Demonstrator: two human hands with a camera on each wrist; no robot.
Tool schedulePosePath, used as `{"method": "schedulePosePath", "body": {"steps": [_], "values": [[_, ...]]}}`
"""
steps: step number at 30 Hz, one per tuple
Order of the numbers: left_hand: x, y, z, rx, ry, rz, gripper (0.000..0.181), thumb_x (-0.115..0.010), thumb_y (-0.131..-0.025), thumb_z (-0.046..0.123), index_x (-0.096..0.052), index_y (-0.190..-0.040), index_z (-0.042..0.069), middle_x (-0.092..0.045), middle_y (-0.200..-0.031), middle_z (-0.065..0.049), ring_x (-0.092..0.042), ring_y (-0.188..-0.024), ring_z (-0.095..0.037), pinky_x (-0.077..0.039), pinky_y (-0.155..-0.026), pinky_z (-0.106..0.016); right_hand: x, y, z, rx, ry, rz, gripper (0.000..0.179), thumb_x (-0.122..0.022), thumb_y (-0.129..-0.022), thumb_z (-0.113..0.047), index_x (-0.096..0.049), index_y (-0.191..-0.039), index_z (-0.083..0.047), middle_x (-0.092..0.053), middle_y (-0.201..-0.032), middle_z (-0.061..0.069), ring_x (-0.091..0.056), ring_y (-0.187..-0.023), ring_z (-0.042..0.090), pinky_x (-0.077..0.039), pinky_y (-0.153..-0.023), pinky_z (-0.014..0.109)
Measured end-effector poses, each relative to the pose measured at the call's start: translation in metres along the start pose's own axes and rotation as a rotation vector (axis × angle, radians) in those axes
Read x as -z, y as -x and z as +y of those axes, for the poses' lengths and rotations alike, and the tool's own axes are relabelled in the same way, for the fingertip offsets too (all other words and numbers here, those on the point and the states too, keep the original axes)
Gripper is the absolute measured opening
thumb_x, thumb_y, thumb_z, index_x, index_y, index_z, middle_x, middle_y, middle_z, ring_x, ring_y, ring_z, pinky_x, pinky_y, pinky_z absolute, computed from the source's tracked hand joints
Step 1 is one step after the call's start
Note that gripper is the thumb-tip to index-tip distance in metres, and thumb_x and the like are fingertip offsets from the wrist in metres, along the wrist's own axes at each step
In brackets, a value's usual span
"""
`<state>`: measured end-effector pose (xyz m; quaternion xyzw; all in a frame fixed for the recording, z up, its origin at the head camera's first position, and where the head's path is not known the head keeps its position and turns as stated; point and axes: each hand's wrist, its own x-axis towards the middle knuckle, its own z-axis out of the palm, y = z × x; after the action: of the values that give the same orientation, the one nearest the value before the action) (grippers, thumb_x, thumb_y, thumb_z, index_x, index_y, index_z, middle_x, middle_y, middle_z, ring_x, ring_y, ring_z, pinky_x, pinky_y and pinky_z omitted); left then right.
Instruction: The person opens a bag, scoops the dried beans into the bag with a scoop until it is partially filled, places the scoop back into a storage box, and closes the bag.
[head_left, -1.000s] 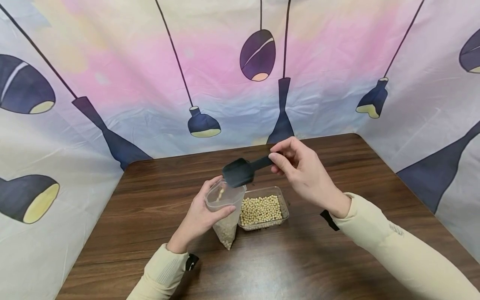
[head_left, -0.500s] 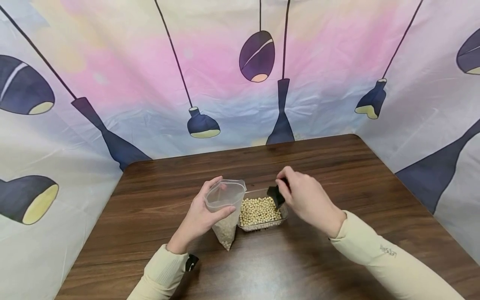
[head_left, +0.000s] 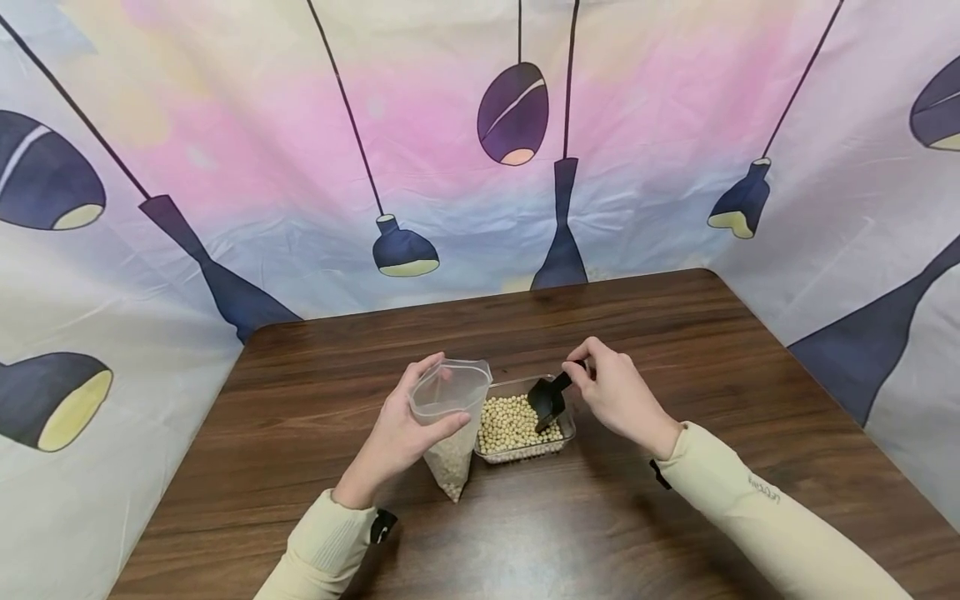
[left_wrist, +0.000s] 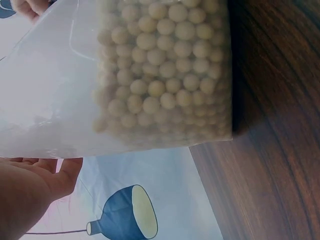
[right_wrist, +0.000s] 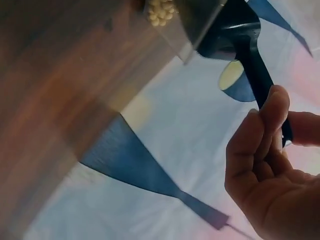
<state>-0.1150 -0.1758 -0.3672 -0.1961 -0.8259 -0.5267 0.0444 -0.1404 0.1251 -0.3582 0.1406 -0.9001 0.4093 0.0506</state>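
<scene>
My left hand (head_left: 401,429) grips a clear plastic bag (head_left: 456,417) near its open top, thumb on the near side and fingers behind. Round pale-yellow beans (left_wrist: 160,65) fill the bag's lower part, which stands on the table. In my right hand (head_left: 618,396) a black scoop (head_left: 551,398) is pinched by the end of its handle, as the right wrist view also shows. The scoop's bowl dips into a clear plastic tray (head_left: 525,455) of the same beans (head_left: 508,423), at the tray's right side. The tray sits just right of the bag.
A dark brown wooden table (head_left: 337,367) bears the bag and the tray. Behind it and at both sides hangs a pastel cloth (head_left: 300,125) printed with dark lamps.
My right hand has brought the scoop from over the bag's mouth down and right into the tray of beans, then turned the bowl left. The left hand and bag stay in place.
</scene>
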Motion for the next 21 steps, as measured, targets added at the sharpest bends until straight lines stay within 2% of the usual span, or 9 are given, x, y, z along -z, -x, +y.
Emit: {"method": "schedulePosePath", "body": {"steps": [8, 11, 15, 21], "values": [[0.001, 0.001, -0.002, 0.005, -0.003, 0.006, 0.075, -0.082, -0.081, 0.023, -0.041, -0.144, 0.026, -0.057, -0.126, -0.002, -0.054, -0.115, -0.021, -0.046, -0.089, -0.045, -0.009, -0.002, 0.022, -0.145, -0.158, -0.070, 0.016, -0.056, -0.100, -0.016, -0.058, -0.106, -0.002, -0.065, -0.071, 0.008, -0.063, -0.068, 0.027, -0.047, -0.062, 0.031], [0.001, 0.001, -0.002, 0.004, -0.004, 0.008, 0.075, -0.082, -0.081, 0.024, -0.041, -0.144, 0.026, -0.057, -0.126, -0.002, -0.054, -0.115, -0.021, -0.046, -0.089, -0.045, -0.013, 0.000, 0.029, -0.157, -0.157, -0.068, 0.016, -0.056, -0.100, -0.018, -0.058, -0.104, -0.003, -0.062, -0.071, 0.009, -0.059, -0.065, 0.026, -0.044, -0.061, 0.031], [0.001, 0.001, -0.001, 0.005, -0.007, 0.007, 0.075, -0.082, -0.081, 0.024, -0.040, -0.144, 0.026, -0.057, -0.127, -0.003, -0.054, -0.115, -0.021, -0.046, -0.089, -0.045, -0.020, 0.002, 0.038, -0.162, -0.170, -0.082, 0.015, -0.055, -0.100, -0.016, -0.058, -0.102, -0.002, -0.057, -0.068, 0.007, -0.048, -0.058, 0.018, -0.036, -0.054, 0.028], [0.001, 0.001, -0.001, 0.008, 0.003, 0.002, 0.075, -0.081, -0.081, 0.023, -0.040, -0.144, 0.026, -0.057, -0.127, -0.003, -0.054, -0.116, -0.022, -0.046, -0.090, -0.044, -0.028, 0.004, 0.047, -0.238, -0.389, -0.149, 0.015, -0.051, -0.101, -0.009, -0.053, -0.102, 0.006, -0.054, -0.068, 0.006, -0.048, -0.060, 0.015, -0.038, -0.053, 0.023]]}}
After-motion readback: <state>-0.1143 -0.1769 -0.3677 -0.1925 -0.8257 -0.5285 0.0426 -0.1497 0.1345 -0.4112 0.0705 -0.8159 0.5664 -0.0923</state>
